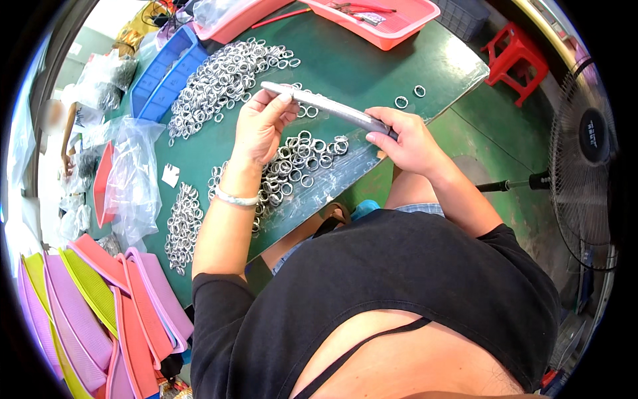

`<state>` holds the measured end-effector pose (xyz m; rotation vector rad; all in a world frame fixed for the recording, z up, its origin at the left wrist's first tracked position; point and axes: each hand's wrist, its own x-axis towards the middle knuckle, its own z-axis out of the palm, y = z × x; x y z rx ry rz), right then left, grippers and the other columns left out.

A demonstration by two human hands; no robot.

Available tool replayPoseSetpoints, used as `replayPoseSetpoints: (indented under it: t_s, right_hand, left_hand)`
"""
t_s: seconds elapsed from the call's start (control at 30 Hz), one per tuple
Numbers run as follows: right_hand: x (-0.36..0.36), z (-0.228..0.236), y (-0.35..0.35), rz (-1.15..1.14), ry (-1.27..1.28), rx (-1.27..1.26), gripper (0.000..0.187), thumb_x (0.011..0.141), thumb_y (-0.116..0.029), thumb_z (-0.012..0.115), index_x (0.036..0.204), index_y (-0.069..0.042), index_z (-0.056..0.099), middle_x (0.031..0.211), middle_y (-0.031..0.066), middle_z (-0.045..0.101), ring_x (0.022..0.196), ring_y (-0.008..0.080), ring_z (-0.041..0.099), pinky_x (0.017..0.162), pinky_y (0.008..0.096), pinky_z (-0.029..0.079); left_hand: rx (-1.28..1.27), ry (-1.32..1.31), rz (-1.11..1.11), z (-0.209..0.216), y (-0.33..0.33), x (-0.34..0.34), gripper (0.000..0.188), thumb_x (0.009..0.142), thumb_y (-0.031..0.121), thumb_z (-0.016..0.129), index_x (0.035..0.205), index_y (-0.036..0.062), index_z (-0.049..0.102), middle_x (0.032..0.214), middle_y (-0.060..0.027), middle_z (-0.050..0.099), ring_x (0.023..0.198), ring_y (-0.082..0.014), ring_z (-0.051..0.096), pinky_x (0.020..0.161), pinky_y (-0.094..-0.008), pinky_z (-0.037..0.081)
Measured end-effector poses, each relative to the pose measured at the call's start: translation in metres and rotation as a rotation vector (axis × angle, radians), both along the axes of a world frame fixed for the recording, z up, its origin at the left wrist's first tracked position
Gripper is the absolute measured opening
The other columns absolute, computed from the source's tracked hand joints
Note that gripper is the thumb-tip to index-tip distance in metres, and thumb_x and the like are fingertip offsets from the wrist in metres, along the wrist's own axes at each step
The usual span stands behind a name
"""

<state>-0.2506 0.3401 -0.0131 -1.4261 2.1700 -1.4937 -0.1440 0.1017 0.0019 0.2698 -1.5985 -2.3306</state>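
Observation:
A tapered grey metal ring mandrel (pixel 329 106) slants across above the table between my two hands. My right hand (pixel 409 139) is closed around its thicker, dark end. At the narrow end, my left hand (pixel 262 126) has thumb and fingers pinched at the rod; whether a ring sits between them, I cannot tell. Beneath and beside my left forearm lies a pile of silver rings (pixel 292 163). A larger heap of rings (pixel 222 80) spreads farther back, and a smaller heap (pixel 184 226) lies to the left. Two loose rings (pixel 401 102) rest at the right.
The green table (pixel 372 66) carries a blue divided tray (pixel 156 83), a pink-red tray (pixel 392 33) with tools and clear plastic bags (pixel 133 176). Stacked coloured baskets (pixel 100 312) stand at the lower left. A fan (pixel 588 146) and a red stool (pixel 515 60) are at the right.

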Motion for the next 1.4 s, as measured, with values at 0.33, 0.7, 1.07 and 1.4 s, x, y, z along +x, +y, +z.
replayPoseSetpoints:
  t_s: [0.33,0.7,1.07,1.4]
  right_hand:
    - [0.008,0.007,-0.002,-0.056,0.230,-0.055,0.036,0.075,-0.011,0.067,0.108,-0.004,0.057,0.087,0.0119,0.060,0.077,0.0320,0.060,0.065,0.0381,0.048]
    - [0.001,0.000,0.003,-0.037,0.175,-0.071,0.036,0.075,-0.011,0.068,0.108,-0.003,0.057,0.088,0.0131,0.061,0.077,0.0309,0.061,0.065,0.0355,0.049]
    - [-0.010,-0.010,0.004,-0.112,0.017,-0.055,0.034,0.077,-0.010,0.067,0.108,0.001,0.058,0.088,0.0158,0.064,0.077,0.0283,0.064,0.067,0.0335,0.050]
    - [-0.012,-0.011,0.005,-0.105,-0.007,-0.025,0.035,0.078,-0.006,0.066,0.111,0.002,0.057,0.087,0.0116,0.064,0.073,0.0166,0.060,0.067,0.0277,0.048]
  left_hand:
    - [0.004,0.074,-0.024,0.004,0.023,0.008,0.025,0.083,0.002,0.063,0.107,-0.0014,0.060,0.091,-0.0076,0.064,0.076,-0.0137,0.059,0.071,-0.0266,0.049]
    - [0.086,0.219,0.180,0.012,-0.011,0.008,0.016,0.089,0.008,0.056,0.101,-0.0015,0.057,0.085,-0.0047,0.061,0.069,-0.0104,0.053,0.068,-0.0265,0.048]
    - [-1.224,-0.221,-0.094,0.008,0.004,0.011,0.017,0.073,0.010,0.068,0.088,0.0031,0.068,0.087,-0.0119,0.062,0.086,-0.0255,0.060,0.077,-0.0339,0.048]
    - [-1.642,-0.079,-0.150,-0.004,-0.006,-0.024,0.008,0.075,0.002,0.063,0.083,0.0008,0.062,0.095,-0.0112,0.058,0.090,-0.0270,0.055,0.080,-0.0357,0.044]
